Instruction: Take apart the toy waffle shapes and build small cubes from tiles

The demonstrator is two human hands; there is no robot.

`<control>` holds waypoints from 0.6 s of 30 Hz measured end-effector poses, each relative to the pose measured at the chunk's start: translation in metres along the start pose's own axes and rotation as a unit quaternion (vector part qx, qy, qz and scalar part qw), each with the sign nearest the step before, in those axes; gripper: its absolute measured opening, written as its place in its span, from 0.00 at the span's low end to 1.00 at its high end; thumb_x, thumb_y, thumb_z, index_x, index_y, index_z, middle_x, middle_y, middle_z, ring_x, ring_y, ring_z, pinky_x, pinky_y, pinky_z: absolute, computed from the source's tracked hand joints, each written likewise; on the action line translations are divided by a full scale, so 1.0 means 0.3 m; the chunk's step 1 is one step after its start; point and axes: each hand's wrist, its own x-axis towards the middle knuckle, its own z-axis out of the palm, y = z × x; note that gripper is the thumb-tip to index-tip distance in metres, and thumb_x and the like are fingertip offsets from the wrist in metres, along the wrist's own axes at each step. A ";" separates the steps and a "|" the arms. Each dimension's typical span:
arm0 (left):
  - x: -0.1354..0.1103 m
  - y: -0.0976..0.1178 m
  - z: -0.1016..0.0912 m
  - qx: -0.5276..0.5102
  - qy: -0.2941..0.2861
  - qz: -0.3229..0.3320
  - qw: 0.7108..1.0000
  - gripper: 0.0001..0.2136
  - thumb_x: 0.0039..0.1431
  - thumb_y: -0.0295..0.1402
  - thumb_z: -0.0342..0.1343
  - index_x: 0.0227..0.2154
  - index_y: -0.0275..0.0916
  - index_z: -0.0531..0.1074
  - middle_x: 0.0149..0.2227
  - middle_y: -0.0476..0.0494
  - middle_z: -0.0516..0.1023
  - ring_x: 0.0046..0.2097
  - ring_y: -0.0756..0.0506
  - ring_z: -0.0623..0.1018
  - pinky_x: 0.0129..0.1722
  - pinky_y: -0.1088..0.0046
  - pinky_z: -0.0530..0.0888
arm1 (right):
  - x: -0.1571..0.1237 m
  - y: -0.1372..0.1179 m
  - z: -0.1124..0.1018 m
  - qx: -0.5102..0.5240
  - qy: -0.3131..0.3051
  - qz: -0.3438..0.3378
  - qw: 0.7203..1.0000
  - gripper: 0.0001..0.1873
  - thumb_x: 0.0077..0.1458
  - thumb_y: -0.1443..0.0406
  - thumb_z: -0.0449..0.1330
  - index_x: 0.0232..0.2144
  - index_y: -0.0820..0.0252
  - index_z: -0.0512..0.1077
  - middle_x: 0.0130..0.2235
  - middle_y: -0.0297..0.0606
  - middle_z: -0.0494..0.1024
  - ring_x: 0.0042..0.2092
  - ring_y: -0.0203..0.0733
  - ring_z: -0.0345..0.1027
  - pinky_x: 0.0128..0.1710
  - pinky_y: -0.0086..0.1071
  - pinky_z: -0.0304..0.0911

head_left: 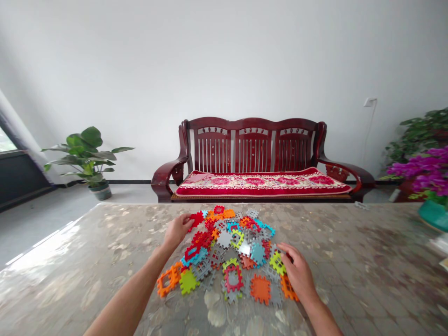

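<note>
A loose pile of notched plastic building tiles, in red, orange, blue, green and grey, covers the middle of the table. At the pile's far left edge, my left hand (177, 229) has its fingers closed on the edge of a red tile (197, 220). My right hand (297, 265) lies at the right side of the pile, fingers apart and slightly bent, beside a lime green window tile (277, 262). An orange lattice tile (289, 287) lies partly under that hand. Nearer to me are a solid orange tile (260, 289), a red frame tile (233, 278) and a green tile (189, 282).
The table (350, 280) has a patterned, glossy cover. A small grey piece (360, 205) lies at its far right edge. A teal pot (434, 214) with purple flowers stands at the right. Beyond the table is a dark red wooden bench (252, 140); a potted plant (87, 158) stands left.
</note>
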 end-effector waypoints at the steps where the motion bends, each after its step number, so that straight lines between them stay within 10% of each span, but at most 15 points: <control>1: -0.001 -0.005 0.003 -0.019 -0.001 0.000 1.000 0.17 0.57 0.42 0.53 0.43 0.38 0.76 0.33 0.45 0.83 0.36 0.43 0.80 0.33 0.72 0.73 | 0.000 0.001 0.001 -0.001 0.000 -0.003 1.000 0.18 0.52 0.57 0.53 0.40 0.54 0.79 0.49 0.41 0.78 0.53 0.48 0.69 0.58 0.45 0.60; 18: -0.111 0.077 -0.039 -0.028 -0.025 0.077 0.996 0.14 0.51 0.41 0.56 0.37 0.42 0.79 0.30 0.49 0.82 0.36 0.43 0.79 0.36 0.72 0.72 | 0.003 0.008 0.005 0.002 0.007 -0.013 1.000 0.18 0.50 0.60 0.53 0.39 0.54 0.79 0.48 0.40 0.79 0.52 0.48 0.70 0.57 0.44 0.61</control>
